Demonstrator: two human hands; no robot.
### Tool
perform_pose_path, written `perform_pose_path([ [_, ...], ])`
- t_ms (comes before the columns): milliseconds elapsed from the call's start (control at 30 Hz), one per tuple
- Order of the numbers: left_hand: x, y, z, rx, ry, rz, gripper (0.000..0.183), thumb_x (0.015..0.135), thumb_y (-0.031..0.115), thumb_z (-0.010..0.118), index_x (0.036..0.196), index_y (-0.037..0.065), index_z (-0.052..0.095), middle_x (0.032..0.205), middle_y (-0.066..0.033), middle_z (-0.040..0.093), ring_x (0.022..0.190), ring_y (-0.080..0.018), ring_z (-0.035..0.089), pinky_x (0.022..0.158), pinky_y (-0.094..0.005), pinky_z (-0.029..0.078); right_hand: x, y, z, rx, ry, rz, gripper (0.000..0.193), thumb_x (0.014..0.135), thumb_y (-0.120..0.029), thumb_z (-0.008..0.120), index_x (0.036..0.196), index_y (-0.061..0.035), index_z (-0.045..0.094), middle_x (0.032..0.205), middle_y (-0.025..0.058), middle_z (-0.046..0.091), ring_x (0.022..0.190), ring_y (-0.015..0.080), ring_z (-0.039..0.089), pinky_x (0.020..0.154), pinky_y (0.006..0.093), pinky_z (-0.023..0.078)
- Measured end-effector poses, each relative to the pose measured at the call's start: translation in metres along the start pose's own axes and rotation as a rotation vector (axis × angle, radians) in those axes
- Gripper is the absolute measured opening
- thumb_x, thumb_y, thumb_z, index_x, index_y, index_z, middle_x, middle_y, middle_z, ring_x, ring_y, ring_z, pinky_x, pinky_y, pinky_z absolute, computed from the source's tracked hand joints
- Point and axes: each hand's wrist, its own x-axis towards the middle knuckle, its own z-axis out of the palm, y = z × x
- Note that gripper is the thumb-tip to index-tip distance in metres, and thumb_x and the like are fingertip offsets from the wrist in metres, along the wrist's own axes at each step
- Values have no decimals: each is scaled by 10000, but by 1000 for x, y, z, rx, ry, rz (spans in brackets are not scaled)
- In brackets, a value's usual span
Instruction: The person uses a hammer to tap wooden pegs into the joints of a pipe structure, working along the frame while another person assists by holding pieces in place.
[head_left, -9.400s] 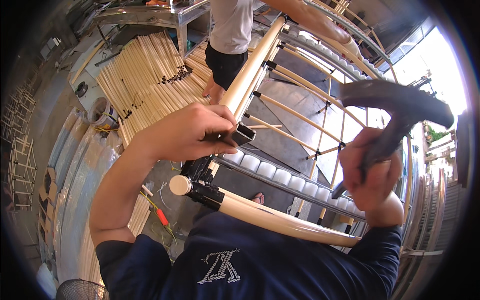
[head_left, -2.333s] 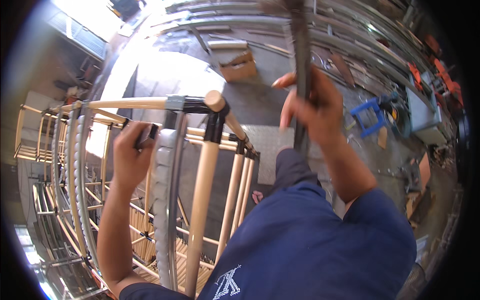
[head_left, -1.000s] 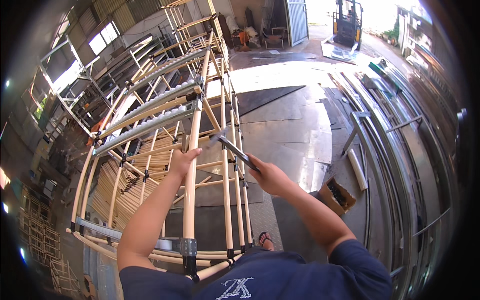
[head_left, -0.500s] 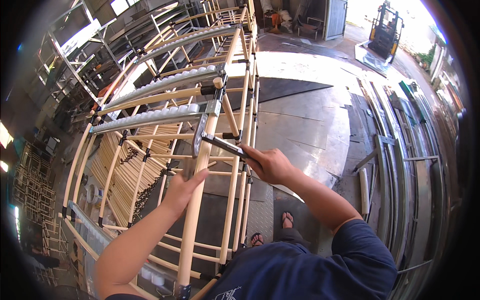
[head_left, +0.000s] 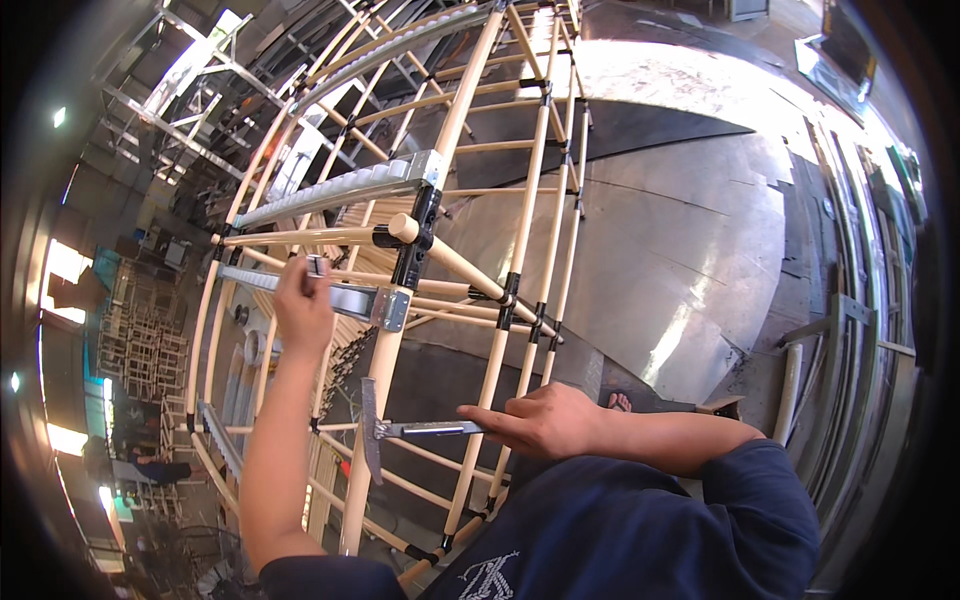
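My right hand (head_left: 545, 422) grips a hammer (head_left: 430, 429) by its handle, with the index finger stretched along it. The metal head hangs at the cream upright pole (head_left: 362, 490), lower than the bracket. On the left, my raised left hand (head_left: 303, 310) is closed, with a small silver-and-dark piece (head_left: 317, 266) at its fingertips; its exact kind is unclear. That hand is beside the lower roller track (head_left: 350, 299), whose end sits in a metal bracket (head_left: 391, 309) against the pole. Above the bracket, a black joint (head_left: 410, 255) links the pole to cream crossbars.
Another roller track (head_left: 335, 190) with white wheels crosses the rack higher up. Metal sheets (head_left: 680, 250) cover the floor to the right. Long metal profiles (head_left: 855, 390) lie at the far right. Loose cream pipes are partly visible behind the rack.
The hammer has moved from beside the upper track's bracket down toward my body. My left hand has left the pole and risen to the left. My view has shifted too.
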Motion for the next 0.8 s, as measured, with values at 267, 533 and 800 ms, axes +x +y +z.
perform_pose_path([
  [267, 19, -19, 25, -184, -26, 415, 178, 835, 29, 643, 740, 14, 493, 647, -157, 476, 604, -381, 523, 589, -422, 414, 2, 18, -2, 57, 62, 56, 616, 944, -249, 658, 1519, -161, 454, 654, 27, 538, 495, 246, 580, 439, 403, 491],
  [533, 19, -25, 26, -251, -4, 368, 266, 752, 8, 612, 669, 38, 361, 587, -131, 385, 518, -351, 418, 503, -400, 324, 11, 2, 0, -172, 151, 182, 589, 936, -231, 683, 1494, -171, 502, 635, 14, 516, 491, 209, 568, 418, 384, 447],
  [800, 11, -34, 33, -289, 124, 375, 199, 644, 50, 599, 670, 61, 402, 579, -107, 421, 516, -335, 459, 494, -397, 352, 9, -21, 3, -224, 112, 216, 653, 789, -110, 764, 1413, -77, 577, 653, 45, 574, 514, 253, 590, 472, 388, 480],
])
